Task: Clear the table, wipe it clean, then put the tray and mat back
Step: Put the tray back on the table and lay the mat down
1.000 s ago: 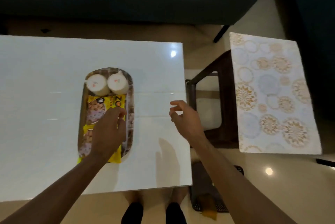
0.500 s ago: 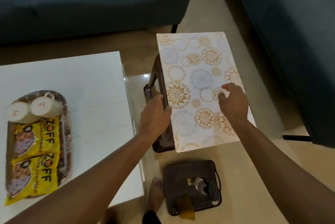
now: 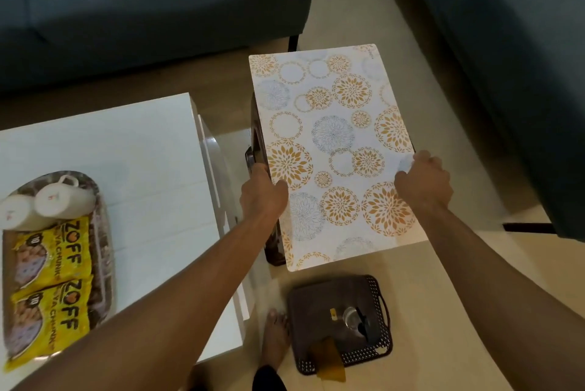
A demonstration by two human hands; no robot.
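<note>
A white mat point(image 3: 332, 150) with gold and grey flower circles lies over a dark brown stool point(image 3: 258, 143), right of the white table point(image 3: 133, 150). My left hand point(image 3: 262, 194) grips the mat's left edge, thumb on top. My right hand point(image 3: 422, 181) grips its right edge. On the table's left part sits an oval tray point(image 3: 101, 232) holding two white cups point(image 3: 60, 200) on their sides and two yellow snack packets point(image 3: 50, 267).
A dark perforated basket point(image 3: 342, 324) with small items and a yellow cloth stands on the floor below the mat, next to a bare foot point(image 3: 275, 340). Dark blue sofas point(image 3: 142, 1) run along the back and the right side.
My view swung right from the tray to the stool. My left hand left the tray, and both hands moved to the mat and took hold of its side edges.
</note>
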